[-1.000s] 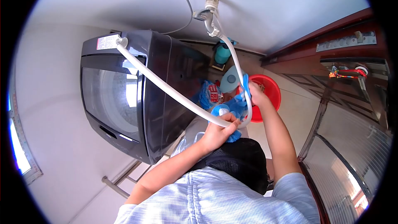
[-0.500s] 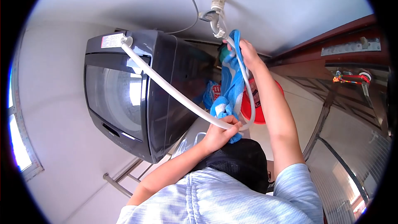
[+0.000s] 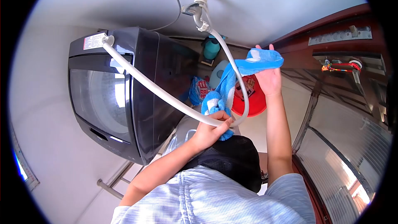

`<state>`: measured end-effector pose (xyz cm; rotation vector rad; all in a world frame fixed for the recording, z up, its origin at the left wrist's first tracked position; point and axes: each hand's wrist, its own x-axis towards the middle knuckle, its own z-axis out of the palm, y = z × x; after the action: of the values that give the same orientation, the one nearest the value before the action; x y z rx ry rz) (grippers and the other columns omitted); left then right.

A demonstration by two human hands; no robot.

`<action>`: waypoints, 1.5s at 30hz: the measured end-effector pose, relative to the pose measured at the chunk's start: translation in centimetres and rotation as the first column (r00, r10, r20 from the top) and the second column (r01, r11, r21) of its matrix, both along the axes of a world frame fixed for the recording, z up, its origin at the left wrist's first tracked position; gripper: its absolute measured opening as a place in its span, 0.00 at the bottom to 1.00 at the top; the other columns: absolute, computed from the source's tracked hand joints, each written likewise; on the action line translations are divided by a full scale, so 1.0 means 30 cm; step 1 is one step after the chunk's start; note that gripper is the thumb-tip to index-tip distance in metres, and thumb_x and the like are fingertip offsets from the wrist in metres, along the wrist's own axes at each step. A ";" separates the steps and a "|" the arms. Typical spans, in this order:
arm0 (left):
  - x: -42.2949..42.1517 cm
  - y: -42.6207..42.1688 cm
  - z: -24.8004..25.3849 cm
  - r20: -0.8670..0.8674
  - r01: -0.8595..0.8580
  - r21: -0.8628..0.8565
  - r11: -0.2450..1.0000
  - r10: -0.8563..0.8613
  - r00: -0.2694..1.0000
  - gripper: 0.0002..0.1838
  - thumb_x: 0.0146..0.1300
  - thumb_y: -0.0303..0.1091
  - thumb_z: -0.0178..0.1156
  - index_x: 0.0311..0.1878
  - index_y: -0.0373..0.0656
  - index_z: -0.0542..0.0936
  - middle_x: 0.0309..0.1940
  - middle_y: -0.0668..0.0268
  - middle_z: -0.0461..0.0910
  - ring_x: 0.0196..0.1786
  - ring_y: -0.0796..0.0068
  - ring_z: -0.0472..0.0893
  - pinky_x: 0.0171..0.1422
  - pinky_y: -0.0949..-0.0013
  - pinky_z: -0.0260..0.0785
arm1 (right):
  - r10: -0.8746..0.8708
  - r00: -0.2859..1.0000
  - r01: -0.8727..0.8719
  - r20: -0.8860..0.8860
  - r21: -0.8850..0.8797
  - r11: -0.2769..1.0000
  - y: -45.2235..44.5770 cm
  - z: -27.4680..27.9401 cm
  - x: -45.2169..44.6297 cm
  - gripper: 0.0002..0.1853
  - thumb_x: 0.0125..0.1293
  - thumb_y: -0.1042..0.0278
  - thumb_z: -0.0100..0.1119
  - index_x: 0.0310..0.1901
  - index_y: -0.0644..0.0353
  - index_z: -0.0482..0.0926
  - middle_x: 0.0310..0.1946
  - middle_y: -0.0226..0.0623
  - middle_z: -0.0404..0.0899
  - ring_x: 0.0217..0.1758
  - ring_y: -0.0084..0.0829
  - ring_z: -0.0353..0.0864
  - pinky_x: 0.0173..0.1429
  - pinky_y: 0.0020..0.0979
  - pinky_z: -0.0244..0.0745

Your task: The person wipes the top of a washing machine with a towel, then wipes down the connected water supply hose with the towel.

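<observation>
My left hand (image 3: 209,132) is closed around the white hose (image 3: 159,92) and a bunched part of the blue-and-white towel (image 3: 227,85), near my body. The hose runs from the washing machine down to this hand, then loops up to the tap (image 3: 198,14) on the wall. Between hand and tap, the towel passes behind the hose. Its far end lies across my right hand (image 3: 270,79), which is raised with the palm towards me. Two fingertips stick out stretched above the cloth; the towel hides the rest of the fingers.
A dark top-loading washing machine (image 3: 143,87) stands at left. Behind the towel are a red basin (image 3: 253,107), a blue bag (image 3: 195,92) and a teal container (image 3: 211,49). At right is a dark red door frame (image 3: 298,43). A black mesh item (image 3: 232,161) sits against my body.
My right hand has moved right, away from the hose, and turned palm towards me with fingers stretched, drawing the towel's end outward. My left hand keeps its grip. The view has shifted slightly.
</observation>
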<state>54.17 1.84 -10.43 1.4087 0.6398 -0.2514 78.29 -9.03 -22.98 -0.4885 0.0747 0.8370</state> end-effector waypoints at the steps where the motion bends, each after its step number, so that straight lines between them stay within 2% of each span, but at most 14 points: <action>1: 0.001 0.002 0.003 0.010 0.003 0.000 1.000 -0.003 1.000 0.13 0.70 0.37 0.57 0.41 0.34 0.81 0.34 0.64 0.82 0.38 0.79 0.79 0.45 0.74 0.70 | -0.021 1.000 0.021 0.001 0.055 0.998 -0.009 -0.010 -0.003 0.27 0.78 0.50 0.39 0.76 0.39 0.55 0.77 0.42 0.53 0.77 0.43 0.58 0.77 0.52 0.54; 5: -0.008 0.005 -0.012 0.006 0.020 0.024 1.000 -0.020 1.000 0.13 0.70 0.37 0.58 0.41 0.34 0.81 0.34 0.64 0.82 0.37 0.79 0.79 0.45 0.73 0.70 | -0.156 0.988 0.157 -0.015 0.070 0.985 -0.003 -0.123 0.015 0.26 0.77 0.49 0.41 0.73 0.43 0.62 0.71 0.45 0.65 0.72 0.45 0.66 0.75 0.51 0.58; 7: -0.017 0.002 -0.022 0.009 -0.008 0.012 1.000 0.008 1.000 0.14 0.70 0.38 0.58 0.41 0.34 0.81 0.34 0.64 0.82 0.37 0.78 0.79 0.45 0.73 0.70 | -0.174 0.964 0.217 -0.200 0.219 0.951 0.010 -0.233 0.042 0.24 0.76 0.48 0.44 0.66 0.52 0.71 0.63 0.45 0.74 0.67 0.45 0.72 0.73 0.51 0.64; 14: -0.012 0.010 -0.007 -0.032 -0.007 0.034 0.999 0.008 0.999 0.14 0.69 0.39 0.59 0.41 0.34 0.81 0.34 0.64 0.82 0.37 0.78 0.79 0.44 0.74 0.70 | -0.197 0.939 0.249 -0.281 0.162 0.955 0.096 -0.468 0.058 0.23 0.74 0.51 0.49 0.55 0.65 0.76 0.53 0.45 0.81 0.53 0.44 0.82 0.56 0.43 0.83; 18: -0.014 0.013 -0.003 -0.053 -0.015 0.052 0.999 0.018 0.998 0.13 0.68 0.37 0.59 0.40 0.34 0.81 0.32 0.64 0.82 0.35 0.79 0.78 0.43 0.74 0.70 | -0.060 0.967 0.125 -0.248 0.255 0.959 0.134 -0.446 0.059 0.22 0.74 0.54 0.48 0.56 0.64 0.76 0.56 0.46 0.79 0.58 0.45 0.80 0.61 0.47 0.79; 21: -0.010 0.010 -0.008 -0.055 -0.018 0.063 0.998 0.021 0.998 0.13 0.68 0.37 0.59 0.40 0.34 0.81 0.31 0.65 0.82 0.34 0.79 0.78 0.42 0.74 0.70 | -0.123 0.944 0.154 -0.306 0.081 0.985 0.161 -0.286 0.035 0.21 0.74 0.57 0.47 0.58 0.64 0.75 0.61 0.47 0.76 0.64 0.46 0.74 0.68 0.52 0.71; 23: -0.009 0.009 -0.014 -0.052 -0.020 0.069 0.997 0.023 0.998 0.12 0.67 0.37 0.59 0.40 0.34 0.81 0.30 0.65 0.81 0.34 0.79 0.78 0.42 0.74 0.70 | 0.044 0.990 -0.026 -0.136 0.134 0.991 0.178 -0.239 0.037 0.22 0.73 0.57 0.47 0.60 0.63 0.75 0.65 0.49 0.71 0.69 0.46 0.69 0.73 0.52 0.62; 29: -0.001 0.003 -0.022 -0.040 -0.011 0.091 0.996 0.015 0.999 0.12 0.67 0.37 0.59 0.39 0.35 0.81 0.30 0.65 0.82 0.33 0.79 0.78 0.41 0.74 0.70 | 0.106 0.969 -0.108 0.222 -0.004 0.994 0.328 -0.142 0.005 0.25 0.73 0.59 0.49 0.64 0.69 0.71 0.67 0.47 0.71 0.69 0.39 0.69 0.75 0.41 0.59; 31: 0.001 0.000 -0.027 -0.028 -0.015 0.100 0.995 0.018 0.999 0.12 0.67 0.37 0.59 0.39 0.35 0.81 0.30 0.65 0.82 0.33 0.79 0.78 0.41 0.73 0.70 | 0.095 0.984 -0.100 0.151 0.026 0.995 0.382 -0.079 -0.032 0.21 0.71 0.66 0.54 0.60 0.71 0.76 0.62 0.44 0.75 0.66 0.37 0.72 0.72 0.36 0.63; 35: 0.005 -0.001 -0.030 -0.027 -0.016 0.109 0.994 0.019 0.999 0.13 0.68 0.37 0.59 0.39 0.35 0.81 0.30 0.65 0.82 0.34 0.79 0.78 0.41 0.73 0.70 | 0.032 0.979 0.023 0.203 -0.265 0.964 0.465 -0.098 -0.074 0.15 0.66 0.67 0.64 0.51 0.64 0.84 0.60 0.40 0.77 0.61 0.33 0.76 0.68 0.31 0.66; 37: 0.002 0.001 -0.030 -0.050 -0.006 0.097 0.995 0.011 0.999 0.13 0.68 0.38 0.59 0.39 0.35 0.81 0.30 0.65 0.82 0.34 0.79 0.78 0.42 0.73 0.71 | 0.178 0.698 0.251 0.694 -0.470 0.846 0.489 -0.097 -0.086 0.09 0.61 0.67 0.68 0.41 0.61 0.87 0.57 0.40 0.78 0.57 0.31 0.78 0.64 0.30 0.68; 38: 0.002 0.000 -0.033 -0.049 -0.005 0.099 0.995 0.010 0.999 0.13 0.68 0.38 0.59 0.39 0.35 0.81 0.30 0.65 0.82 0.34 0.79 0.78 0.42 0.73 0.71 | 0.214 0.615 0.356 0.759 -0.510 0.783 0.499 -0.097 -0.084 0.07 0.56 0.69 0.71 0.31 0.63 0.85 0.53 0.39 0.79 0.55 0.31 0.79 0.60 0.29 0.70; 42: 0.001 -0.001 -0.037 -0.053 -0.009 0.113 0.994 0.015 0.998 0.13 0.69 0.38 0.59 0.39 0.35 0.81 0.31 0.64 0.82 0.34 0.78 0.78 0.42 0.73 0.71 | 0.313 0.494 0.401 0.811 -0.532 0.745 0.491 -0.088 -0.079 0.08 0.60 0.67 0.69 0.33 0.65 0.84 0.54 0.37 0.75 0.55 0.31 0.76 0.61 0.31 0.69; 45: 0.002 0.001 -0.034 -0.053 -0.005 0.105 0.994 0.010 0.999 0.13 0.69 0.37 0.59 0.39 0.34 0.81 0.31 0.64 0.82 0.35 0.78 0.78 0.42 0.73 0.71 | 0.078 0.619 0.405 0.782 -0.402 0.821 0.509 -0.139 -0.083 0.15 0.56 0.70 0.72 0.42 0.65 0.80 0.47 0.39 0.78 0.52 0.34 0.80 0.56 0.34 0.73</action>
<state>54.22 1.88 -11.45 1.5037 0.7111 -0.2536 75.79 6.26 -27.15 -1.3565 -0.4592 0.3258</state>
